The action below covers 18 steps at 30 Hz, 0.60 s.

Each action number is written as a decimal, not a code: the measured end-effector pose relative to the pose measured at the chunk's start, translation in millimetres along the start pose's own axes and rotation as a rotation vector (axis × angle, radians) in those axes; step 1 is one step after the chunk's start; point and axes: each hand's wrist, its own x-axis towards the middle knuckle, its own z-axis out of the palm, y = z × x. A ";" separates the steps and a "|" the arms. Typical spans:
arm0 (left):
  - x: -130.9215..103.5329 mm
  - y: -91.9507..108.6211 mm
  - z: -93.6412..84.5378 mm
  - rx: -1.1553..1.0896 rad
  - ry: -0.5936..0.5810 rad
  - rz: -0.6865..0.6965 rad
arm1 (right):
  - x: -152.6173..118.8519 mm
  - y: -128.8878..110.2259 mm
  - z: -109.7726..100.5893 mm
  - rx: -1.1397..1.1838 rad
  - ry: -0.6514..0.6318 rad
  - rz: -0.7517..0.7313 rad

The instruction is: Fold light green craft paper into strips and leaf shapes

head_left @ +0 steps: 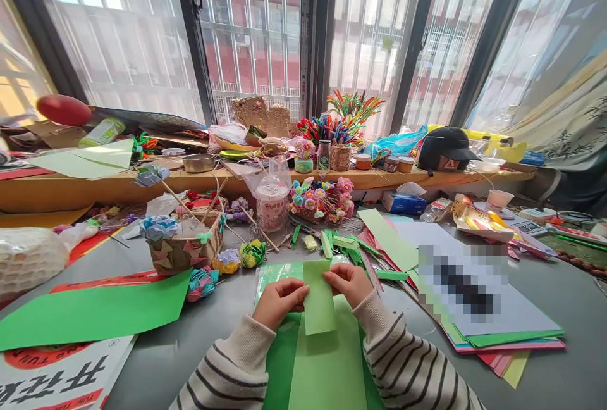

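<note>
A light green paper strip (319,302) is held up between both hands, its lower end hanging free. My left hand (279,301) pinches its left edge between thumb and fingers. On the other side, my right hand (349,283) grips the upper right edge the same way. Beneath the strip lies a larger light green sheet (327,372), resting on a darker green sheet (281,359). Just beyond the hands are several folded green paper pieces (346,242).
To the right sits a stack of coloured paper (516,309) under a white sheet. A basket (177,252) with paper flowers stands at left, near a green sheet (104,309). Behind are a clear plastic cup (272,198), a tissue box (404,202) and a cluttered ledge (118,190) below the windows.
</note>
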 end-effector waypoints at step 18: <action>4.3 -3.2 -6.4 0.334 -0.010 0.192 | -3.9 13.0 7.2 -0.405 -0.217 -0.086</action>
